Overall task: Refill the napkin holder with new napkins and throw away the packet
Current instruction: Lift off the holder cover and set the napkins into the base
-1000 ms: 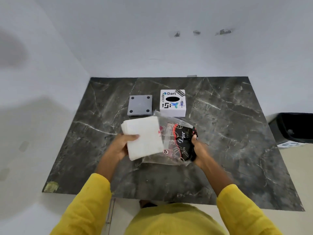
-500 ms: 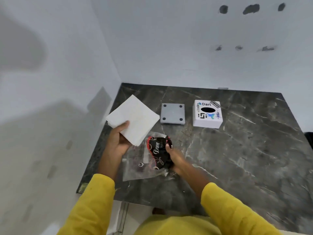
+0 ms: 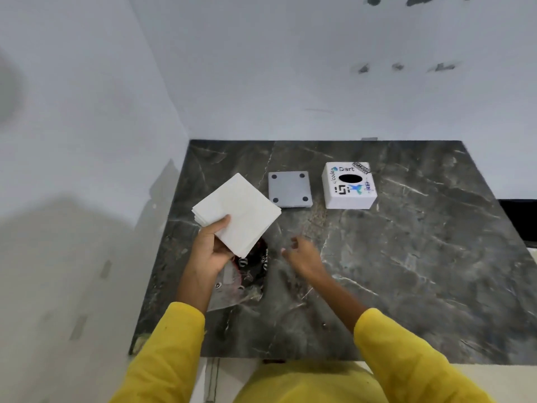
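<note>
My left hand [image 3: 213, 248] grips a stack of white napkins [image 3: 239, 214], held above the left part of the dark marble table [image 3: 406, 257]. Below it the clear plastic packet [image 3: 247, 274] with black and red print lies crumpled on the table, partly hidden by the napkins and my wrist. My right hand [image 3: 302, 255] hovers just right of the packet, fingers apart and blurred, holding nothing. The white napkin holder [image 3: 348, 186], a box with stickers and an oval hole on top, stands at the back. Its grey square base plate [image 3: 289, 189] lies to its left.
White walls close off the table on the left and behind. A black bin [image 3: 523, 219] shows partly past the table's right edge. My yellow sleeves fill the bottom of the view.
My right hand has let go of the packet, which now lies on the table, and has moved a little to the right. The napkin stack stays in my left hand.
</note>
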